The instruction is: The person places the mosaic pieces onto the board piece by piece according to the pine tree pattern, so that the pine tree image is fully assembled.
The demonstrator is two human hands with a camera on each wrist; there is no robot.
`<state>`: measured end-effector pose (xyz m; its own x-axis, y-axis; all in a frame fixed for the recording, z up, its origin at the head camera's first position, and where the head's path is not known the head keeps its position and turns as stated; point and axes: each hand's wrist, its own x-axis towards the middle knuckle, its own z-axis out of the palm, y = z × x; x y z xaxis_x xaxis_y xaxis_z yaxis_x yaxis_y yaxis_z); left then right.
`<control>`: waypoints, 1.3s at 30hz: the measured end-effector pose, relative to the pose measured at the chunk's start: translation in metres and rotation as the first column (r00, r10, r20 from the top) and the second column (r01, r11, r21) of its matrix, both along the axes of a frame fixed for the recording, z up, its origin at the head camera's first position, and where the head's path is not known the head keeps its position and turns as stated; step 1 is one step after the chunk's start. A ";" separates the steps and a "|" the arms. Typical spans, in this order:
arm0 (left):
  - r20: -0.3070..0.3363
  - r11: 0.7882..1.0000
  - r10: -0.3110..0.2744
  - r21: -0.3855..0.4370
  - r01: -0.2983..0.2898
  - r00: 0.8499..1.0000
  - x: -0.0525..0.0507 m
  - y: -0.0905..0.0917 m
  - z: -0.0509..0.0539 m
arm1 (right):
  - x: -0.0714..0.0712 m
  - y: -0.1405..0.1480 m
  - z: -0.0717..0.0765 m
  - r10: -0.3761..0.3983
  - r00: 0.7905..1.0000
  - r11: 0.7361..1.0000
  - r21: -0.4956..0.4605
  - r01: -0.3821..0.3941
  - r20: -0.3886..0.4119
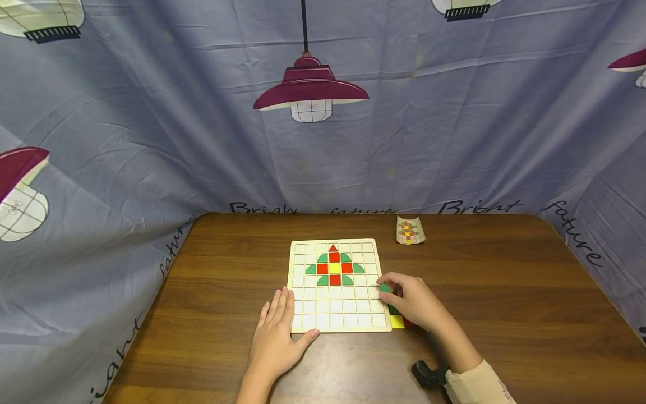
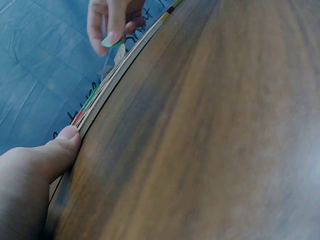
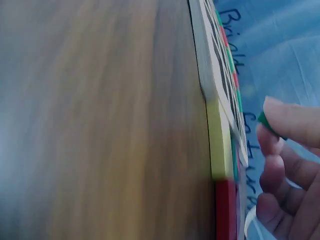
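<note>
A white gridded board (image 1: 313,307) lies on the table, with red, green and yellow pieces set into its upper half; a red triangle (image 1: 333,248) tops the pattern. My left hand (image 1: 276,343) rests at the board's lower left corner, fingers extended along the left side and thumb at the front edge. Over the right edge of the board, my right hand (image 1: 416,300) pinches a green piece (image 3: 265,120) between thumb and index finger. Below that hand, beside the board, lie more pieces, among them a yellow square (image 1: 397,321) and a red piece (image 3: 226,207), partly hidden.
Behind the board to the right, a small curled paper card (image 1: 411,230) shows a similar coloured pattern. The brown wooden table (image 1: 504,280) reaches back to a blue-grey curtain (image 1: 202,112) printed with lamps. A black device (image 1: 429,374) sits at the right wrist.
</note>
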<state>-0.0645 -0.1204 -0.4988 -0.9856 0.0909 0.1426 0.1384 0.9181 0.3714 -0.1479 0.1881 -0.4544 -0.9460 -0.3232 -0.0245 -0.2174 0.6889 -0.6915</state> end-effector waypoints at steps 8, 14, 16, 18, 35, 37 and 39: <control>0.010 1.000 0.001 -0.001 -0.001 1.000 0.000 0.001 0.000 | -0.003 -0.044 0.003 -0.077 0.997 0.994 -0.082 0.078 0.018; 0.007 1.000 -0.002 0.001 0.002 1.000 0.000 0.001 0.001 | -0.003 -0.075 0.002 -0.099 0.995 0.986 -0.131 0.101 0.022; 0.002 1.000 -0.003 0.002 0.003 1.000 0.000 0.001 0.001 | -0.003 -0.085 0.001 -0.099 0.995 0.985 -0.140 0.102 0.023; -0.001 1.000 -0.002 0.002 0.002 1.000 0.000 0.001 0.001 | -0.003 -0.093 -0.001 -0.088 0.996 0.985 -0.149 0.090 0.015; 0.012 1.000 -0.007 -0.008 0.007 1.000 0.000 -0.001 0.001 | 0.002 -0.145 -0.019 -0.005 0.982 0.999 -0.040 -0.002 -0.189; 0.013 1.000 -0.007 -0.009 0.007 1.000 0.000 -0.001 0.001 | 0.001 -0.147 -0.021 -0.003 0.977 1.000 -0.024 -0.002 -0.211; 0.015 1.000 -0.006 -0.010 0.007 1.000 0.000 0.000 0.001 | 0.001 -0.148 -0.023 -0.003 0.974 1.000 -0.007 0.001 -0.227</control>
